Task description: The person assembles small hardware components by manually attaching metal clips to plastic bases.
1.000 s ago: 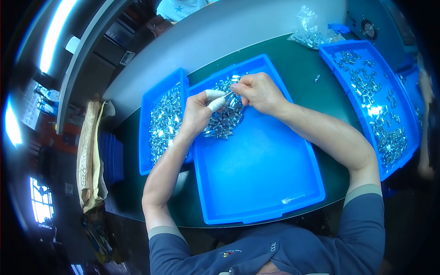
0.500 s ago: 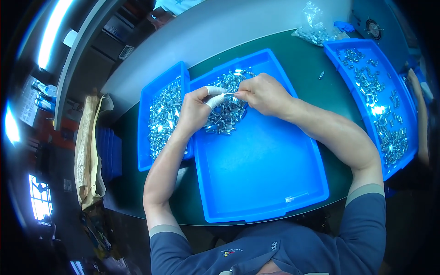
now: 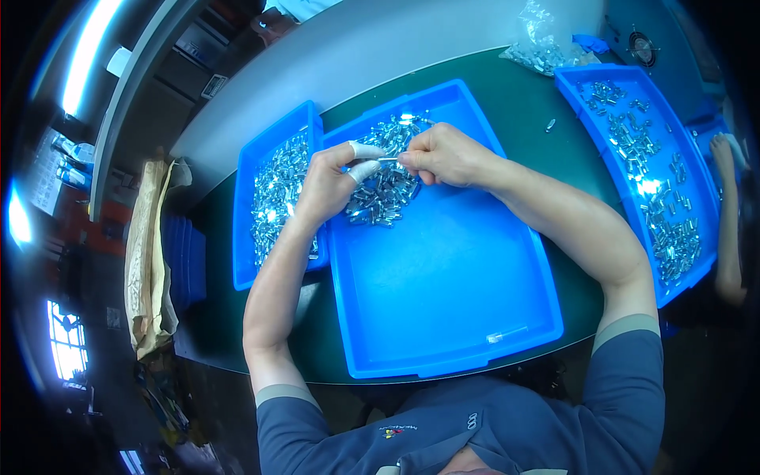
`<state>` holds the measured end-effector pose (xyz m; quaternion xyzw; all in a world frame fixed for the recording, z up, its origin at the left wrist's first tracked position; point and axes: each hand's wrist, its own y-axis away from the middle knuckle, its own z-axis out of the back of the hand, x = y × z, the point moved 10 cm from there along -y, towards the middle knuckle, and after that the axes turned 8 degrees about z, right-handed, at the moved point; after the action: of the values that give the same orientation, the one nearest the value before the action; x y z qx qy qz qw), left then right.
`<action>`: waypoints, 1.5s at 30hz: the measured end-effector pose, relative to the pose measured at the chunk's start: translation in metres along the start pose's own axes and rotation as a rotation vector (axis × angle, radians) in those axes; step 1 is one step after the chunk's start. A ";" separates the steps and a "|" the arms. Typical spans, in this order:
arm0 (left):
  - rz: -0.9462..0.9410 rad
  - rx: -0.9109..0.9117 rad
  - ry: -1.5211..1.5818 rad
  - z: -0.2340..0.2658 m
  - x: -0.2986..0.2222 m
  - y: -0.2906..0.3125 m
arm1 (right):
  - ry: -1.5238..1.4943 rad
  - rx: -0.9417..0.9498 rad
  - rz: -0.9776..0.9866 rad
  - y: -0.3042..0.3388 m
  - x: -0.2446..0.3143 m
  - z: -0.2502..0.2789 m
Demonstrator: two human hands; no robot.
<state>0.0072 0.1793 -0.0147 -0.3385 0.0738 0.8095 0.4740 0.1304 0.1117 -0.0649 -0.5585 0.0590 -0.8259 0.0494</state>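
Note:
My left hand (image 3: 324, 186) and my right hand (image 3: 453, 157) meet over the far part of a large blue tray (image 3: 443, 285). White covers wrap my left thumb and forefinger, which pinch one end of a small, slender metal pin (image 3: 388, 159). My right thumb and fingertips close on its other end. Right under my hands lies a heap of small shiny metal cylinders (image 3: 380, 202). A narrower blue tray (image 3: 243, 237) full of similar metal parts stands against the left side of the large tray.
Another blue tray (image 3: 633, 214) with scattered metal parts stands at the right. A clear bag of parts (image 3: 542, 51) lies at the back, beside a blue crumpled item (image 3: 590, 43). One loose metal part (image 3: 550, 125) rests on the green tabletop (image 3: 522, 95). Another person's hand (image 3: 722, 150) shows far right.
Both hands still hold the pin, and more of it shows between the fingertips. The whole view has shifted slightly. At the far right, the other person's hand has come into clearer view.

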 end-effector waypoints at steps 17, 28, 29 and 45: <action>0.004 0.041 -0.665 0.001 0.039 -0.001 | 0.019 -0.147 0.112 -0.002 0.009 0.010; 0.151 -0.065 -0.127 0.006 0.028 0.000 | 0.204 -0.104 0.164 -0.003 0.010 0.005; 0.151 -0.065 -0.124 0.004 0.027 0.001 | 0.247 -0.110 0.175 -0.003 0.011 0.005; -0.037 -0.089 -0.156 -0.001 -0.004 0.009 | 0.541 -0.191 0.343 0.004 0.031 0.004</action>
<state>0.0018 0.1714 -0.0151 -0.2964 -0.0057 0.8271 0.4775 0.1229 0.1029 -0.0357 -0.3031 0.2402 -0.9146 0.1178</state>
